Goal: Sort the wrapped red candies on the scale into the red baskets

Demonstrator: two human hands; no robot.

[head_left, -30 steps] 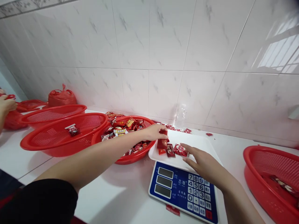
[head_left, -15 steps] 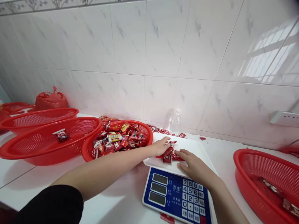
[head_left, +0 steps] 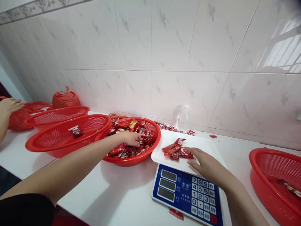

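My left hand [head_left: 132,139] is down in a red plastic basket [head_left: 131,162] full of wrapped candies [head_left: 119,150]. Its fingers curl among the wrappers, and what they grip, if anything, is hidden. On the white scale pan [head_left: 199,141] lies a small pile of red-wrapped candies [head_left: 173,148]. My right hand [head_left: 204,160] rests over the pan's right part with fingers stretched out, the fingertips at the edge of the pile. Below the pan is the scale's blue keypad panel [head_left: 185,196], its displays dark.
Two red baskets [head_left: 68,150] stand on the left, the nearer with a candy packet [head_left: 76,131] inside. Another red basket [head_left: 272,188] is at right. A clear plastic bottle [head_left: 184,117] and loose packets line the wall. Another person's hand [head_left: 10,105] touches a red bag [head_left: 20,117].
My left hand has moved left from the pile on the scale pan into the candy basket. My right hand stays beside the pile. The view has shifted left, bringing another person's hand into sight.
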